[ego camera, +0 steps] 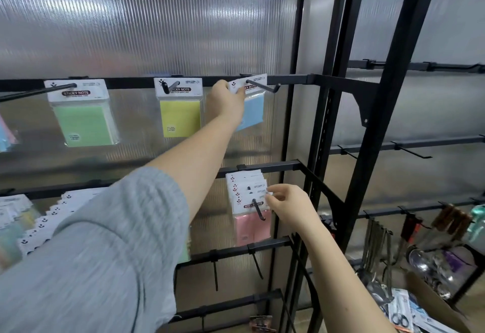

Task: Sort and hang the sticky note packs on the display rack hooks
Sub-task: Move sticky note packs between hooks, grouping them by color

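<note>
- The left hand (pixel 227 96) pinches the white header card of a blue sticky note pack (pixel 250 108), threaded on the black wire hook (pixel 263 86) of the top rail.
- The right hand (pixel 287 205) pinches the card edges of the pink sticky note packs (pixel 249 201) stacked on a lower hook.
- Step, I judge: seating the blue pack; next, slide it back and let go.

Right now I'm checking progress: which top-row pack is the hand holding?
The blue pack, rightmost on the top bar; the left hand grips its header. Green and yellow hang untouched.
</note>
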Action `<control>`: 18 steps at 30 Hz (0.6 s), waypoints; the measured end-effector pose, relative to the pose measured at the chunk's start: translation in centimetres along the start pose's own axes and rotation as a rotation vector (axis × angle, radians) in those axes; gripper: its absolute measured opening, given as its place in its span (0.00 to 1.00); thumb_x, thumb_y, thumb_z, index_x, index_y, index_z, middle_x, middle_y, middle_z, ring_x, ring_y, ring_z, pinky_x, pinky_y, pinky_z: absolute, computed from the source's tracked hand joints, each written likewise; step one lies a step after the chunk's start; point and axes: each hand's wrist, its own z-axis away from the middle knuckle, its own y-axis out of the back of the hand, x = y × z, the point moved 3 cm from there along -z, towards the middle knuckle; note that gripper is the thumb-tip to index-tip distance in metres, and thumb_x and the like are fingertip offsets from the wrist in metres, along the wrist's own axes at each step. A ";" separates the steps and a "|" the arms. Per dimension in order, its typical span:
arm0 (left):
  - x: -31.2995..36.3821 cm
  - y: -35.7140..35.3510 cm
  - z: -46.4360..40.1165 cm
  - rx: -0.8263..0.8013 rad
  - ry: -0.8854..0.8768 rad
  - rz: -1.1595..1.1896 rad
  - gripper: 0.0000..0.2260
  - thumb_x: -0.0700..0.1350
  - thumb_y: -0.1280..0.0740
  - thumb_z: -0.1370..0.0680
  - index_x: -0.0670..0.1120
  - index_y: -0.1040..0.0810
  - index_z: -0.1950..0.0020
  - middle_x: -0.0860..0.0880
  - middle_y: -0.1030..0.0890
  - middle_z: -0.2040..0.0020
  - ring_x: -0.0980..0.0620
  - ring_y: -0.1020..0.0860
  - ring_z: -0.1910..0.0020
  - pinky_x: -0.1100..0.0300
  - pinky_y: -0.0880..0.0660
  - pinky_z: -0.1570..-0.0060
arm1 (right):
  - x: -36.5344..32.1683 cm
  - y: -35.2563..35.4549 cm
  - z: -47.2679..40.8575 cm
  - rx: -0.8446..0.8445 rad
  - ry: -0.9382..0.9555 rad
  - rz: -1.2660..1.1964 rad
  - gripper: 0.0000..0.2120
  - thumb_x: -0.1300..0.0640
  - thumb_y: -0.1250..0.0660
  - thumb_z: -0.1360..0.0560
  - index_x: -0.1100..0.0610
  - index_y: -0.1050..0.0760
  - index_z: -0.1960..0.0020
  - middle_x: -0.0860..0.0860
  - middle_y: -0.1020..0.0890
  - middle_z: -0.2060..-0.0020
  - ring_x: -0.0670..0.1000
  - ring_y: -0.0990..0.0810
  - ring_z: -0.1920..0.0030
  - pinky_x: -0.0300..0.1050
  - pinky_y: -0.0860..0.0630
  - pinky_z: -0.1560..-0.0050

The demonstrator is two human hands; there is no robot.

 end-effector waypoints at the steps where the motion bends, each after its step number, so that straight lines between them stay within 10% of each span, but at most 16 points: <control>1: 0.1 0.0 -0.1 -0.010 0.024 -0.022 0.20 0.55 0.34 0.24 0.48 0.41 0.67 0.53 0.34 0.69 0.49 0.34 0.67 0.59 0.43 0.74 | 0.1 0.0 -0.1 0.001 -0.003 0.008 0.16 0.54 0.37 0.23 0.53 0.24 0.36 0.51 0.18 0.46 0.45 0.23 0.53 0.33 0.31 0.58; 11: -1.0 -0.5 0.5 -0.033 0.072 0.010 0.17 0.56 0.35 0.23 0.48 0.36 0.65 0.53 0.32 0.70 0.55 0.33 0.74 0.60 0.40 0.73 | 0.9 -0.9 0.1 0.070 -0.051 -0.057 0.16 0.57 0.37 0.23 0.54 0.28 0.36 0.50 0.19 0.46 0.45 0.24 0.54 0.29 0.35 0.65; 18: -3.1 0.7 2.1 -0.097 0.081 0.049 0.11 0.50 0.40 0.20 0.45 0.28 0.43 0.51 0.26 0.53 0.50 0.28 0.56 0.61 0.34 0.60 | 1.8 -2.2 1.0 0.156 -0.117 -0.179 0.09 0.58 0.34 0.24 0.56 0.32 0.47 0.49 0.22 0.55 0.45 0.26 0.60 0.33 0.33 0.66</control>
